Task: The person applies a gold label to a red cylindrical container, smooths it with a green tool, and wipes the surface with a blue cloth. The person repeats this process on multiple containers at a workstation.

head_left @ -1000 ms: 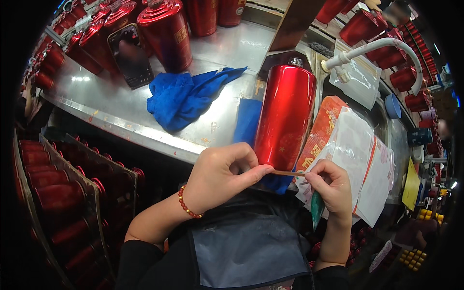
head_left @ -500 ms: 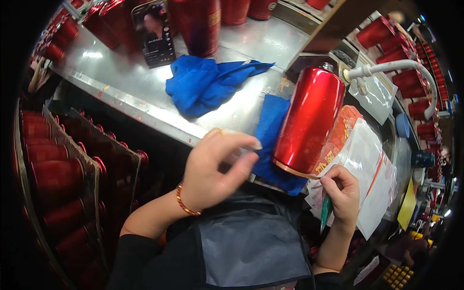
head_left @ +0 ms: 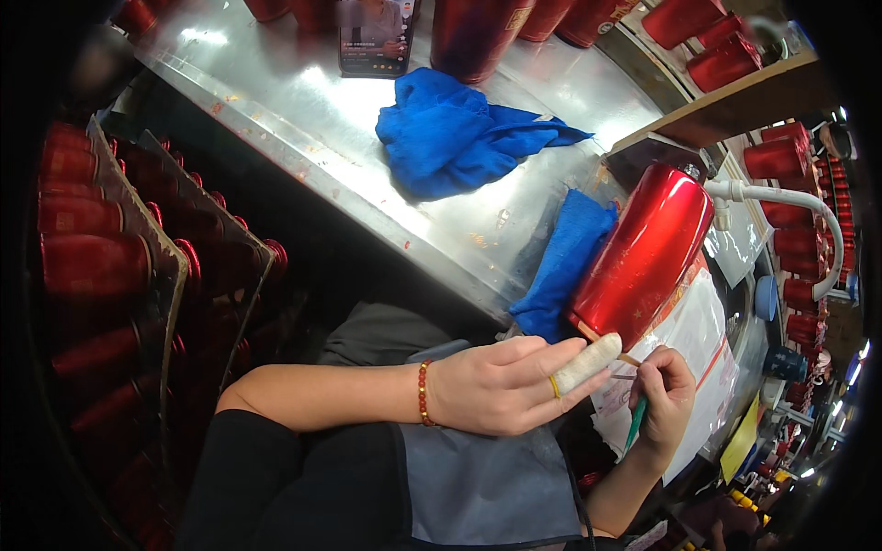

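Observation:
A glossy red metal bottle [head_left: 646, 257] leans at a slant on the right of the bench, its narrow neck at the far end and its base toward me. My left hand [head_left: 501, 384] reaches across to that base with fingers stretched out. One finger wears a white wrap [head_left: 589, 364], and its tip is at the bottle's lower rim; whether it presses there I cannot tell. Closed just right of it, my right hand [head_left: 668, 390] pinches a slim tool with a green handle [head_left: 636, 423]. A thin tip points from it toward my left fingers.
A folded blue cloth [head_left: 562, 266] lies beside the bottle; a crumpled blue cloth [head_left: 450, 138] is farther left on the metal bench [head_left: 367, 197]. A phone [head_left: 375, 41] stands at the back. White sheets [head_left: 703, 344] and a pale curved pipe [head_left: 781, 194] are right. Red containers [head_left: 96, 262] fill racks left.
My left hand has moved right, from the bench's front edge to the bottle's base, its fingers straightening. The right hand keeps its pinch on the green-handled tool. The whole view has shifted.

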